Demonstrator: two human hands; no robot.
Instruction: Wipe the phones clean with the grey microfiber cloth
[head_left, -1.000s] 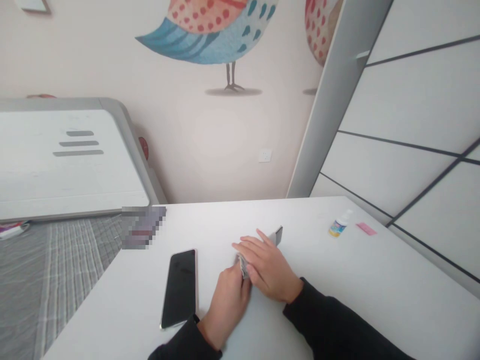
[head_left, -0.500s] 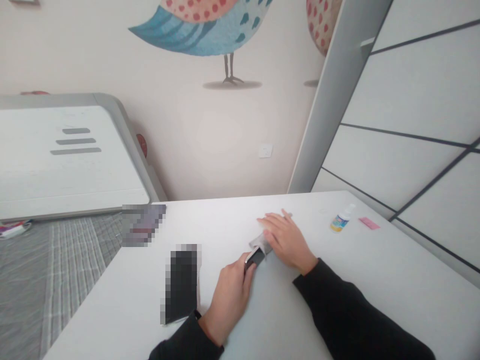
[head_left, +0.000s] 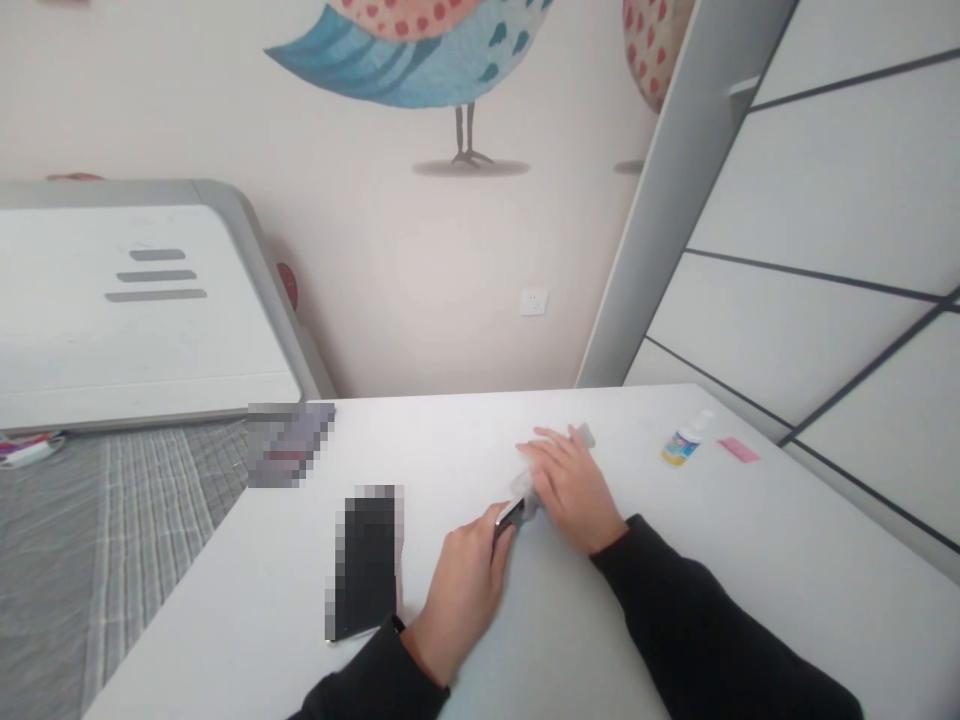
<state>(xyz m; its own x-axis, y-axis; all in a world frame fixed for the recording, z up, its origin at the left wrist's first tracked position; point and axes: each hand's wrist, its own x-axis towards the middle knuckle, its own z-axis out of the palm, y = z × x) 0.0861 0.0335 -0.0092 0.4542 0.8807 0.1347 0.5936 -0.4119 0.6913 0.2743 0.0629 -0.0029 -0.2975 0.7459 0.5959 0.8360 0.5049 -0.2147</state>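
In the head view, the slim device (head_left: 509, 516) lies to the left of the small bottle (head_left: 681, 446) and closer to the person, low over the white table (head_left: 547, 640). Little of it shows: a narrow, dark, smooth face edged by a thin silvery rim, running at a slant away from the body. The rest is hidden under a pale grey cloth (head_left: 530, 503), soft and crumpled, and under the fingers. A pale grey piece shows past the right fingertips; whether it is device or cloth, I cannot tell.

The left hand (head_left: 466, 580), further left of the bottle, is curled closed around the near end of the device. The right hand (head_left: 574, 497), between device and bottle, lies palm down over the cloth, fingers stretched and slightly parted; whether it pinches the cloth is hidden.

Well left of the bottle is a dark slab (head_left: 366, 565), blurred into blocks. Just right of the bottle lies a pink piece (head_left: 739, 449).
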